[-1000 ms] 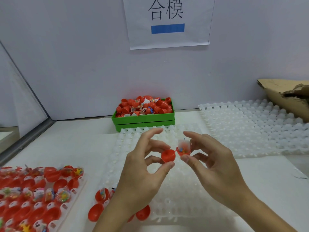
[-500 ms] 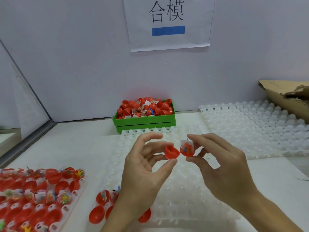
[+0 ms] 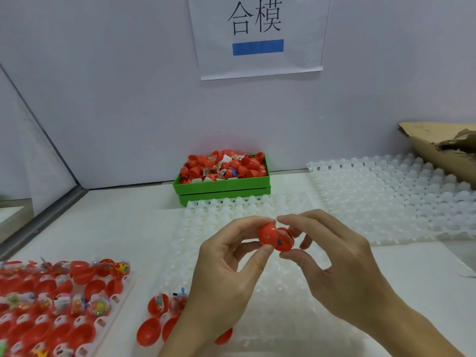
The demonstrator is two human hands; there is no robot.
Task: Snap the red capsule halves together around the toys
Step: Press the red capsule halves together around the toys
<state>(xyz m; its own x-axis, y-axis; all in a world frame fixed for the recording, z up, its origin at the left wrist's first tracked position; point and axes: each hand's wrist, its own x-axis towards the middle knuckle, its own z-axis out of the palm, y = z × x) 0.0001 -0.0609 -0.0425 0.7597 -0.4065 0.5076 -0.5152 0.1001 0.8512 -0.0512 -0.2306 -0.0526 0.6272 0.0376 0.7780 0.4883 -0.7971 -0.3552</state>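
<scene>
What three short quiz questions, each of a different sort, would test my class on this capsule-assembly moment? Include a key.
1. True or false: the green box holds only blue capsules.
2. Which hand pinches the empty red half? A left, B right.
3. Fill in: the half with the toy is held by the ___ hand.

Key: 1 false, they are red. 2 A, the left hand. 3 right; the right hand holds it.

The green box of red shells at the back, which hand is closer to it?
Left, but only slightly. The left hand sits almost straight in front of the green box; the right hand is in front too, but off to its right.
</scene>
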